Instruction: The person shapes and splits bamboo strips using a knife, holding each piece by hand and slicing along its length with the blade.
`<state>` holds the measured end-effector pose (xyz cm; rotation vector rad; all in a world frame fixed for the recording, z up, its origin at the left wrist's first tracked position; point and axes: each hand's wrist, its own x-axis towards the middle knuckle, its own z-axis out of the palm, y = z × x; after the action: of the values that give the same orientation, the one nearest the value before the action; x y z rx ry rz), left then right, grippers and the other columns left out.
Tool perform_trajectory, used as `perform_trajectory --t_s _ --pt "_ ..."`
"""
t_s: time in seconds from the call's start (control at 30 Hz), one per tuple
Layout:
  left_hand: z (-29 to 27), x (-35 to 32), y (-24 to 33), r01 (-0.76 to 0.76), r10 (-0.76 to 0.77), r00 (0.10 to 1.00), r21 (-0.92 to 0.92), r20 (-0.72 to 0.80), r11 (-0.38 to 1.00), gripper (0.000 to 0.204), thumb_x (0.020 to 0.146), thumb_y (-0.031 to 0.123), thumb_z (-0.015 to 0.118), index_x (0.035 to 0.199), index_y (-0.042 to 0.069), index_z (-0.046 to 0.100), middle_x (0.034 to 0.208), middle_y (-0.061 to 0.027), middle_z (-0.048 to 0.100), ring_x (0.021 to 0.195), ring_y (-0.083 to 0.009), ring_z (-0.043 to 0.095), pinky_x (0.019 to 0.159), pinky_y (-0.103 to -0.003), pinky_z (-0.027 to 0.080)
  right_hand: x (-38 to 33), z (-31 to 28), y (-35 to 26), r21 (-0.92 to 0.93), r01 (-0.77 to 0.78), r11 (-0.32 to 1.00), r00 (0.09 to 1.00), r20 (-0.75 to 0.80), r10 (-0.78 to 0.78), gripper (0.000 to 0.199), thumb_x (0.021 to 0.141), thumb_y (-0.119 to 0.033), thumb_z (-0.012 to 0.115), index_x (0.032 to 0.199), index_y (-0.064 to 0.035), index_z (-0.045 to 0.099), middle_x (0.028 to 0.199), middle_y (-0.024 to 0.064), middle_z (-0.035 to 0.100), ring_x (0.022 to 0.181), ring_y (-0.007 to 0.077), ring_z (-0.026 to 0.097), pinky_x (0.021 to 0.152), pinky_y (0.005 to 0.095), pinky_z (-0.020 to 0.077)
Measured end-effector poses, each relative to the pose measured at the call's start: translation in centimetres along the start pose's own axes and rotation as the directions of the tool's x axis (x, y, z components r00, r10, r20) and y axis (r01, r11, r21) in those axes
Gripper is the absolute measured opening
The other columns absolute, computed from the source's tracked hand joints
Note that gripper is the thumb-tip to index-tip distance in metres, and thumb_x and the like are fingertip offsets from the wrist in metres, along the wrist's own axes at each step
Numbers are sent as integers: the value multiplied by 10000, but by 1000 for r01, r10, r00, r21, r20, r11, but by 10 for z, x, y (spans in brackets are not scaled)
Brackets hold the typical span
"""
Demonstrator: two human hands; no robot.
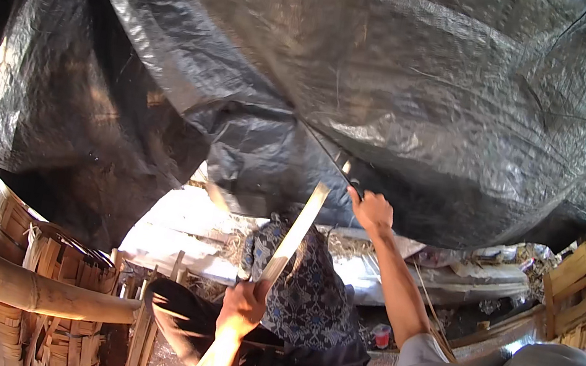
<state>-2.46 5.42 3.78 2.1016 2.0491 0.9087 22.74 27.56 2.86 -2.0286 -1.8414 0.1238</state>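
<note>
At the lower edge, the strip [291,249], pale and flat, is gripped in the left hand [242,309], whose fingers are wrapped closed around it below its middle. Its tail is carried down past the fist toward the lower edge. The long axis is slanted from lower left to upper right, and the free end is pointed away from the body, toward the tarp and slightly to the right. Under the upper stretch of the strip, a dark patterned cloth [316,299] is seen.

To the left, a thick bamboo pole [34,292] is laid roughly crosswise, with woven baskets [70,266] set close about it. To the right of the cloth, a small red cup [381,336] is seen on the ground.

Farther out, the knife [333,162] is held in the right hand [373,212], with the fingers curled tight on its handle. Its thin blade is directed up and to the left, across the line of the strip and just beyond its tip; whether the two are touched together cannot be told.

Beyond, pale sheeting [173,225] is spread along the ground, a slatted crate [577,285] is stood at the right, and the whole upper view is filled by a dark, creased tarp [435,75].
</note>
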Motion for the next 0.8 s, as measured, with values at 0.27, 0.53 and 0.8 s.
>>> perform_trajectory --t_s 0.27,0.53,0.8 --pt "-9 -5 3 52 -65 994 -139 -90 989 313 819 167 620 589 26 462 517 -192 487 488 -403 530 411 -443 398 -60 -12 -15 271 204 941 979 -81 -189 455 821 -510 528 719 -76 613 533 133 577 552 366 601 528 432 490" --pt "-4 -6 5 72 -91 992 -202 -86 977 290 814 144 626 603 18 473 522 -197 495 501 -404 535 401 -440 388 -106 -43 -33 164 538 827 835 -235 -497 545 758 -610 558 765 -75 658 403 65 499 369 248 550 356 344 435" --pt "5 -12 -14 -219 198 974 -208 -113 953 285 855 196 583 660 5 499 484 -115 490 345 -297 461 357 -356 371 -154 -35 -35 131 573 809 820 -100 -564 556 753 -621 551 841 -81 648 419 64 518 380 247 562 378 348 459"
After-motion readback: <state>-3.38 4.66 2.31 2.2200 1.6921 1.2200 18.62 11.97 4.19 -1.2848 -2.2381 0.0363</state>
